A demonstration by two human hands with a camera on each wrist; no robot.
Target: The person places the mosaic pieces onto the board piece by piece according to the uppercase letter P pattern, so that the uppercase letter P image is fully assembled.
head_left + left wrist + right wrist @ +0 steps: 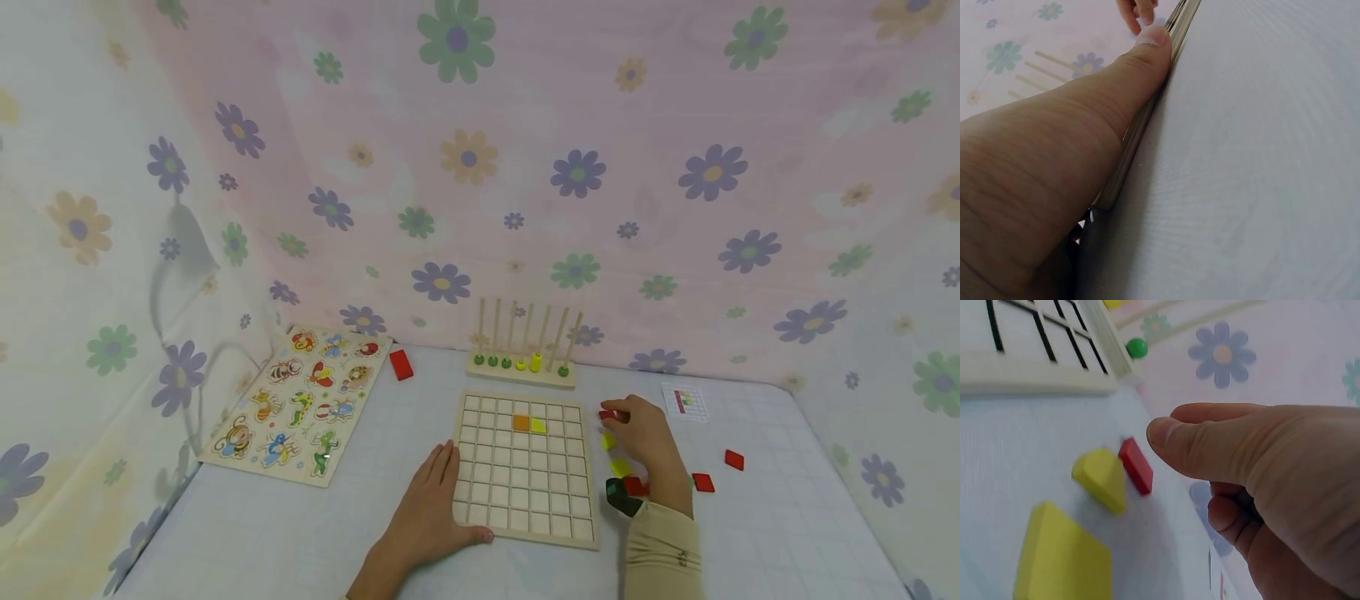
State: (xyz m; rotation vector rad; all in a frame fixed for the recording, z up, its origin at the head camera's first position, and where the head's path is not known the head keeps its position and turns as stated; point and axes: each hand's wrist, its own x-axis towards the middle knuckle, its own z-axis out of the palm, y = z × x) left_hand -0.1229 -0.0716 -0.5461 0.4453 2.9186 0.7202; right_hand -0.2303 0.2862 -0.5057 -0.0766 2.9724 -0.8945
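A wooden grid board (525, 500) lies on the table, with an orange square tile (521, 423) and a yellow square tile (538, 426) in its cells. My left hand (431, 512) rests against the board's lower left corner, fingers straight along the left edge and thumb at the near edge. Right of the board, my right hand (643, 432) hovers by a red tile (1136, 466), thumb and forefinger close together. In the right wrist view that tile lies apart from the fingertips, beside yellow tiles (1100, 480). Nothing shows in the right hand's grasp.
Behind the board stands a wooden peg stand (522, 373) with green and yellow beads. An insect picture puzzle (300, 408) and a red block (401, 364) lie left. To the right are a pattern card (685, 402), loose red tiles (734, 460) and a dark green piece (621, 498).
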